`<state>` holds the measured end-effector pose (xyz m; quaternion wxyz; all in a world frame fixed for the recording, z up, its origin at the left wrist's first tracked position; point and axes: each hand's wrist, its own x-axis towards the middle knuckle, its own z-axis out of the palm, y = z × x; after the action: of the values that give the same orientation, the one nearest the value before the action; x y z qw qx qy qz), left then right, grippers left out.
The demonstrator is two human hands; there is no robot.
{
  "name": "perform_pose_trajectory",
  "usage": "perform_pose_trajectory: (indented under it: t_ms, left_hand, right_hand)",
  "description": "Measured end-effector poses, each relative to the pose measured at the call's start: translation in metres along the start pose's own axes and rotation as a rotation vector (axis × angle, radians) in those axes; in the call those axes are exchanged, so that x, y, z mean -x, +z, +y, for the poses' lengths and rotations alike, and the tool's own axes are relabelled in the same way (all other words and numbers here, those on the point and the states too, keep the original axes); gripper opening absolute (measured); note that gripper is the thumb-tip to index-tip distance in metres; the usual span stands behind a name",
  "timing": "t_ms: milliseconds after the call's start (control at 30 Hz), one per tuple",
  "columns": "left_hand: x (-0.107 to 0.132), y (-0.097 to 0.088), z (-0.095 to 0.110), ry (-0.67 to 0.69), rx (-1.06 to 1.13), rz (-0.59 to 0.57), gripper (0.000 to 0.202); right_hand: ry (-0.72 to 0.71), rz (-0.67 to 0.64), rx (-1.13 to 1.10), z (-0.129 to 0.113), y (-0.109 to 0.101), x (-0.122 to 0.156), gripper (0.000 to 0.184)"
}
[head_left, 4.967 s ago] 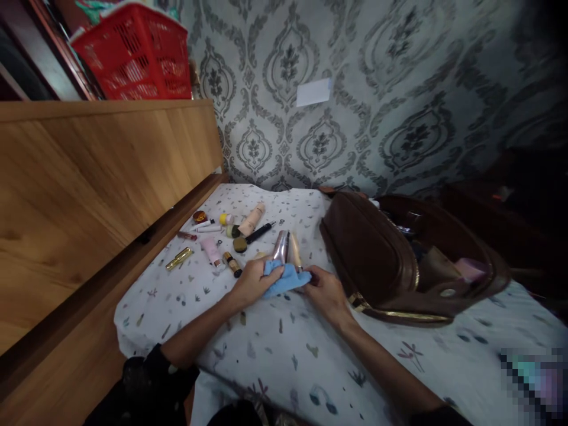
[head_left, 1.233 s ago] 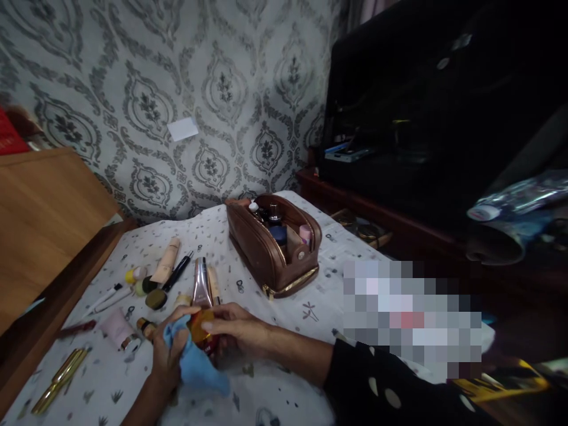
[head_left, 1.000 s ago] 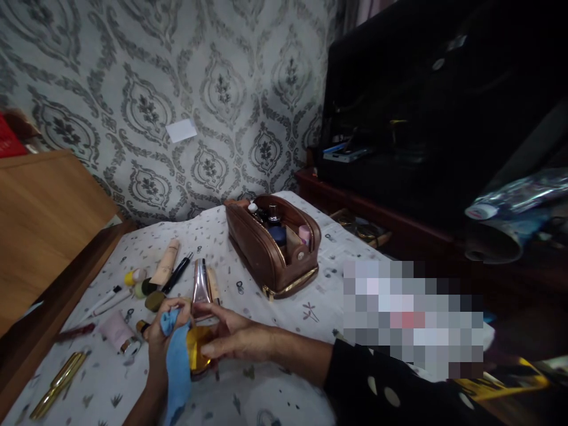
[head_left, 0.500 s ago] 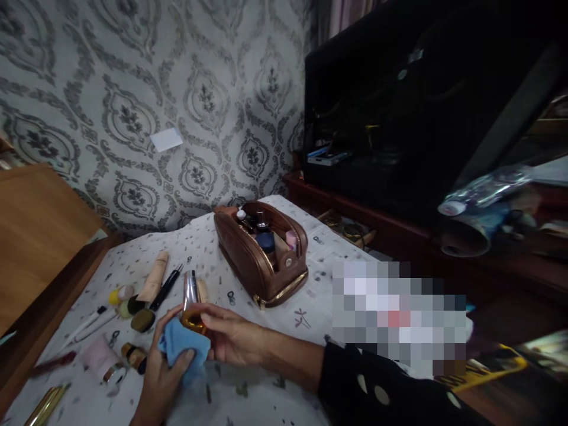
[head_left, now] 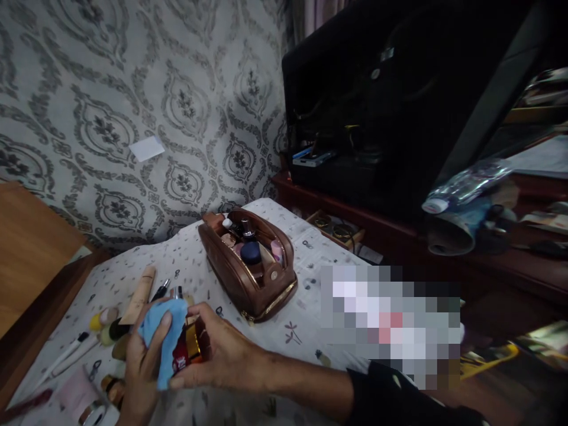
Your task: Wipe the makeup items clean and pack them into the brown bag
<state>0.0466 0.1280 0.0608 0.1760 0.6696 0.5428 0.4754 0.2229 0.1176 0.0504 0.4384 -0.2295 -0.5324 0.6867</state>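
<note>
- Now my left hand (head_left: 139,370) clutches the blue cloth (head_left: 160,331), pressing it against the amber bottle (head_left: 190,349).
- Opposing it, my right hand (head_left: 224,358) grips the bottle, steadying it.

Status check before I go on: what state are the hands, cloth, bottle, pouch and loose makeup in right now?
left hand: closed around the cloth
cloth: bunched, pressed against the bottle
right hand: gripping the bottle
bottle: held between both hands, partly covered by the cloth
pouch: open, resting on the sheet, small containers standing inside
beige tube: lying flat on the sheet, untouched
</note>
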Motion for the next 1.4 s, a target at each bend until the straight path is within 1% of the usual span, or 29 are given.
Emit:
perform_pose_trajectory:
  t_ms: [67,133,200,300,333,367,433,467,533,600,667,767,833,900,967,1033,1133,1267,1400]
  left_hand:
    - [-0.012,0.011,0.014,0.050,-0.003,-0.028,0.029]
    - [-0.029,0.023,0.026,0.134,-0.002,-0.044,0.028]
    - [-0.047,0.036,0.036,0.255,-0.032,-0.087,0.032]
    - [-0.072,0.053,0.042,0.500,-0.159,-0.231,0.047]
    - [-0.078,0.057,0.043,0.582,-0.220,-0.284,0.053]
    - [-0.082,0.061,0.042,0.651,-0.283,-0.332,0.060]
    - [-0.086,0.064,0.038,0.732,-0.386,-0.392,0.070]
    - [-0.086,0.064,0.036,0.749,-0.414,-0.403,0.072]
    - [-0.084,0.062,0.032,0.759,-0.439,-0.398,0.072]
    - [-0.081,0.060,0.029,0.765,-0.447,-0.374,0.070]
    - [-0.079,0.059,0.027,0.775,-0.453,-0.351,0.068]
    - [-0.076,0.060,0.025,0.784,-0.449,-0.313,0.064]
    - [-0.074,0.060,0.023,0.783,-0.449,-0.287,0.062]
    - [-0.072,0.060,0.022,0.788,-0.450,-0.269,0.062]
    - [-0.071,0.059,0.021,0.795,-0.455,-0.264,0.061]
    - [-0.070,0.057,0.020,0.795,-0.463,-0.267,0.060]
    - [-0.069,0.055,0.019,0.795,-0.475,-0.274,0.062]
    - [-0.068,0.053,0.017,0.808,-0.484,-0.268,0.065]
    - [-0.067,0.052,0.018,0.813,-0.497,-0.270,0.065]
  right_hand:
    - [-0.032,0.043,0.004,-0.014,-0.009,0.004,0.077]
    - [-0.101,0.086,0.016,-0.035,-0.022,0.007,0.064]
    - [-0.185,0.116,0.067,-0.061,-0.040,0.007,0.057]
    - [-0.357,0.267,0.300,-0.101,-0.073,0.001,0.047]
    - [-0.378,0.272,0.371,-0.111,-0.084,-0.003,0.044]
    - [-0.376,0.280,0.437,-0.119,-0.095,-0.009,0.042]
    - [-0.334,0.258,0.591,-0.128,-0.113,-0.023,0.041]
    - [-0.316,0.241,0.702,-0.129,-0.120,-0.030,0.041]
    - [-0.267,0.214,1.007,-0.128,-0.129,-0.046,0.044]
    - [-0.203,0.204,1.320,-0.124,-0.130,-0.060,0.049]
    - [-0.119,0.183,1.555,-0.121,-0.127,-0.073,0.051]
    - [-0.027,0.074,1.792,-0.118,-0.120,-0.086,0.050]
    - [-0.001,-0.011,1.905,-0.116,-0.118,-0.093,0.049]
    - [0.003,-0.065,1.988,-0.114,-0.117,-0.098,0.043]
    - [-0.002,-0.108,2.056,-0.111,-0.116,-0.101,0.033]
    - [0.024,-0.160,2.116,-0.109,-0.114,-0.104,0.025]
    - [0.081,-0.229,2.184,-0.107,-0.111,-0.108,0.024]
    - [0.087,-0.286,2.227,-0.107,-0.111,-0.113,0.024]
    - [0.074,-0.289,2.227,-0.108,-0.113,-0.112,0.028]
